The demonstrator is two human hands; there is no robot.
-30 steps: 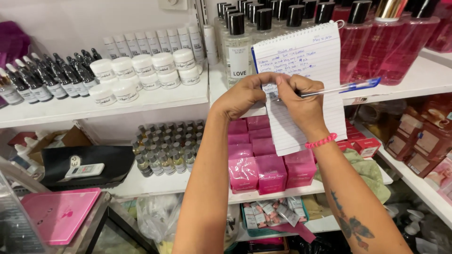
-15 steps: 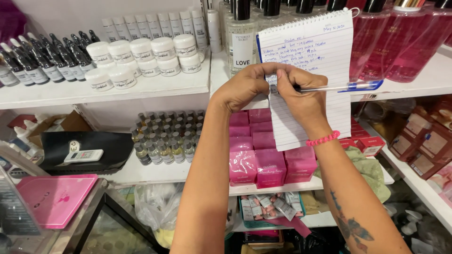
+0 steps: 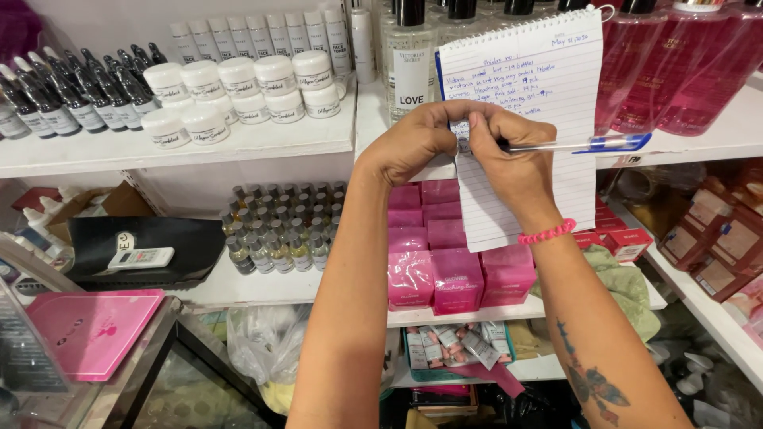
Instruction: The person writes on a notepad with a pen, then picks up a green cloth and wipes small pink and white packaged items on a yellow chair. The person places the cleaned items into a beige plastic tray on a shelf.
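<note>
Item: spiral notepad [image 3: 528,87], lined white sheets, handwriting in blue ink on the upper part. I am holding it upright in front of the upper shelf [image 3: 262,143], near that shelf's front edge, with the lower part of the page hanging down in front of the pink boxes [image 3: 457,278].

Item: my left hand [image 3: 417,147]. It is closing around the left edge of the notepad, fingers curled over the paper, touching my other hand.

Item: my right hand [image 3: 509,163]. It is gripping a blue ballpoint pen [image 3: 592,144], fingers pinched tight at the tip end; the pen is lying almost level, its blue cap pointing right, its tip meeting the page just beside my left thumb. A pink bead bracelet [image 3: 547,232] is sitting on that wrist.

Upper shelf, left part: dark dropper bottles [image 3: 71,99] are standing in rows towards the left edge; white lidded jars [image 3: 230,99] are stacked just beside them; slim white tubes [image 3: 262,36] are lining up behind the jars. Clear spray bottles with black caps [image 3: 409,67] are standing just left of the notepad. Pink-liquid bottles [image 3: 683,71] are filling the right end.

Middle shelf [image 3: 262,290]: small glass vials [image 3: 278,234] are clustering left of the pink boxes; a black pouch [image 3: 139,250] with a white remote-like device [image 3: 141,257] on it is resting towards the left edge.
</note>
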